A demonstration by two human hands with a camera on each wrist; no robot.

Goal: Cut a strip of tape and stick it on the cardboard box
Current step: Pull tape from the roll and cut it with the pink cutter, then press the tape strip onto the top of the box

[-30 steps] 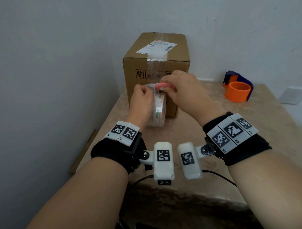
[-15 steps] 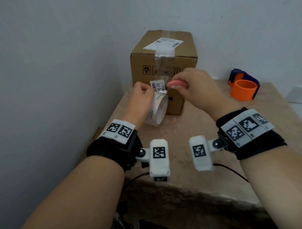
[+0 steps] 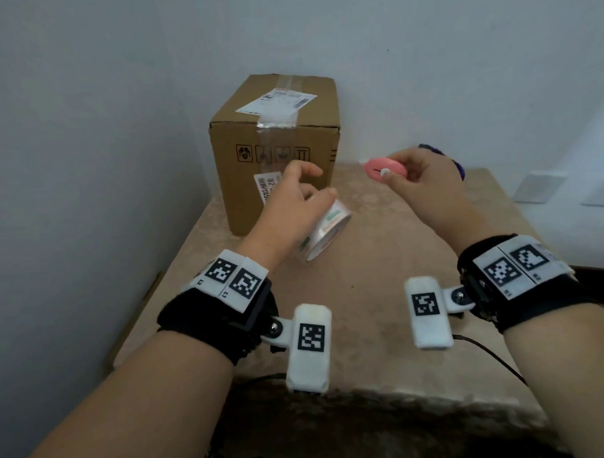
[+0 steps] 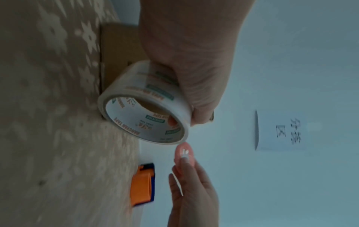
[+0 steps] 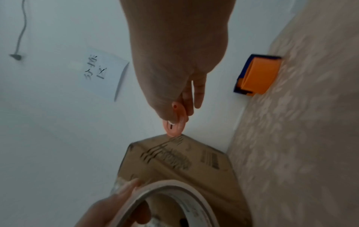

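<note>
1. Both forearms reach forward over the near edge of the table, each wrist wrapped in a black band carrying white marker tags
2. The left hand (image 3: pixel 294 208) sits toward the table's left edge, palm down, gripping the tape roll (image 3: pixel 323 235); one fingertip shows inside its core, thumb and forefinger raised
3. The right hand (image 3: pixel 425 180) is held higher, toward the far right corner, well apart from the left, fingers curled, pinching a pink cutter (image 3: pixel 386 170) between thumb and fingertips
</note>
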